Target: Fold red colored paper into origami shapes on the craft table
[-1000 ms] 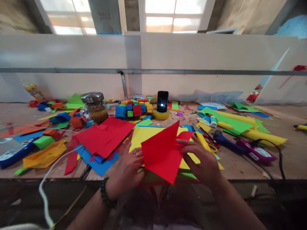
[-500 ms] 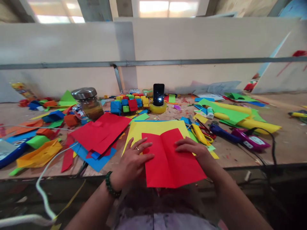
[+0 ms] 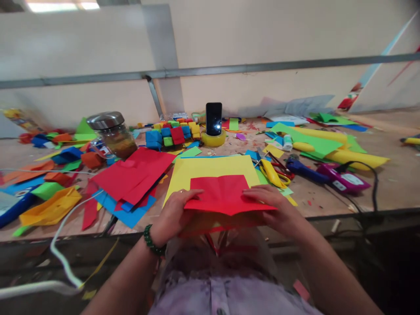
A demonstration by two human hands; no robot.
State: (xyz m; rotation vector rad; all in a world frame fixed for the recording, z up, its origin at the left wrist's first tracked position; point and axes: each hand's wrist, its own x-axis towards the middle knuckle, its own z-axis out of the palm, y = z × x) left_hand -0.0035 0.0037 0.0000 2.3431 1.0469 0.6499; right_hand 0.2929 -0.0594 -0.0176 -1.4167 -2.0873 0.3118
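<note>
A red sheet of paper (image 3: pixel 219 192) with a crease down its middle lies over the table's front edge, its near part bent downward. My left hand (image 3: pixel 179 212) grips its left side, fingertips on top and the thumb hidden. On the right side my right hand (image 3: pixel 274 205) holds it the same way, fingers pressed on the upper face. Beneath the red paper are yellow sheets (image 3: pixel 210 165), with a thin blue edge showing behind them.
Left are a pile of red sheets (image 3: pixel 134 179), a lidded glass jar (image 3: pixel 113 135) and paper cubes (image 3: pixel 177 134). A phone (image 3: pixel 214 119) stands on a yellow tape roll (image 3: pixel 213 139). To the right lie yellow-handled scissors (image 3: pixel 272 175) and a magenta device (image 3: pixel 344 179) with a cable.
The red paper lay nearly flat under both hands; now its near part is bent down and both hands grip its sides. The camera view has tilted downward.
</note>
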